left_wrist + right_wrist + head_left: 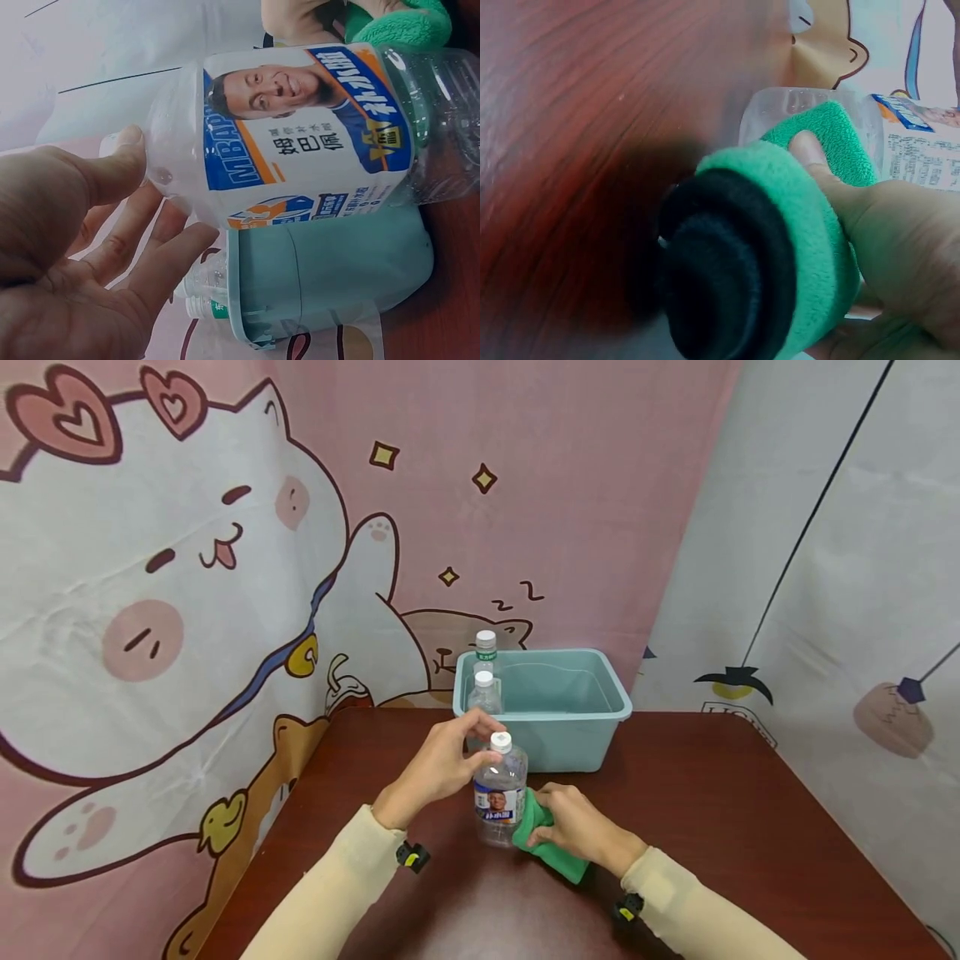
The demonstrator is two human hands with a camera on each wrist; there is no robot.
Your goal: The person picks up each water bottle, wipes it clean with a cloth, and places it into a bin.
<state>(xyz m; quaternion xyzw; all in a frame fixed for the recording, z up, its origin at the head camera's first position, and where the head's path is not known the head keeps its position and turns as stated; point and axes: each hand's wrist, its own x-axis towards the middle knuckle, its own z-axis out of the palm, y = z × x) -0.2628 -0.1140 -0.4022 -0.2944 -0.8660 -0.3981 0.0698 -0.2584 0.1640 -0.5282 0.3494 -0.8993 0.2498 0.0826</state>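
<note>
A clear plastic bottle (498, 835) with a white cap and a blue-and-white label stands upright on the table. My left hand (442, 760) pinches it near the cap, with the thumb on one side and the fingers on the other. The printed portrait on its label (307, 120) faces the left wrist camera. My right hand (573, 827) grips a folded green cloth (558, 857) against the bottle's lower right side. In the right wrist view, the thumb lies on the fuzzy cloth (810, 217), and a black rounded part (720, 277) shows at its near end.
Just behind the bottle, a light blue plastic bin (562, 745) sits on the dark red wooden table (697, 827). Two more clear bottles stand at the bin's left end, one with a green-marked neck (486, 653) and one in front (484, 693). A cartoon-printed curtain (585, 510) hangs behind.
</note>
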